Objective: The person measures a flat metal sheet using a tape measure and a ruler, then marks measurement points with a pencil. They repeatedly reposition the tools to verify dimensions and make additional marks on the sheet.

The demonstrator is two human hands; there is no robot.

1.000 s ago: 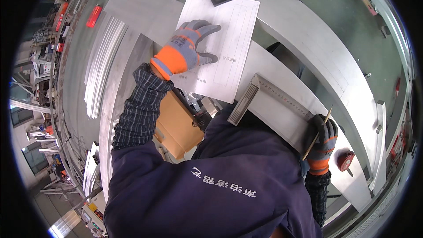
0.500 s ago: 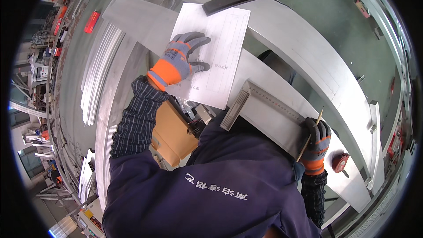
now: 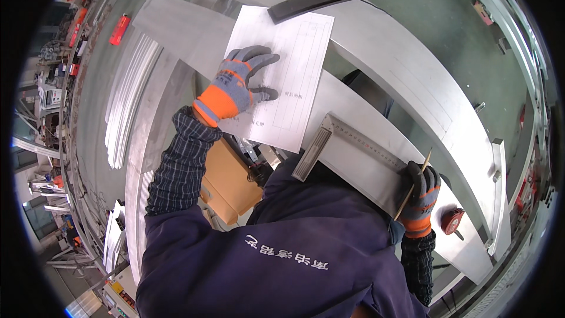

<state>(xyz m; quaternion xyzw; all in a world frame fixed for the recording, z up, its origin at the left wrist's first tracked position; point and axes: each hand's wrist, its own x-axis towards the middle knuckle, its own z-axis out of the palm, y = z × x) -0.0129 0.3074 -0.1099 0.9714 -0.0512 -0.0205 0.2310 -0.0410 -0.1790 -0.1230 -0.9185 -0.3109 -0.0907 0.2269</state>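
Observation:
My left hand (image 3: 234,85), in a grey and orange work glove, rests on a white printed drawing sheet (image 3: 300,53) with its fingers spread. My right hand (image 3: 424,194), gloved alike, is closed around a thin pencil (image 3: 404,204) that sticks out above and below the fingers. Beside those fingers is the far end of the steel blade of a try square (image 3: 365,143), which lies on a long pale metal panel (image 3: 335,97). Its thick ribbed stock is nearer my body. A dark curved bar (image 3: 321,1) overlaps the sheet's top edge.
A red tape measure (image 3: 452,221) sits on the panel right of my right hand. Another long panel (image 3: 406,65) runs beyond it, with a gap between. Stacked white profiles (image 3: 130,100) stand at the left. A cardboard box (image 3: 231,185) is below the sheet.
The view has shifted slightly. The sheet's lower edge sits a little nearer my body, with my left hand still spread on it. My right hand keeps its hold on the pencil.

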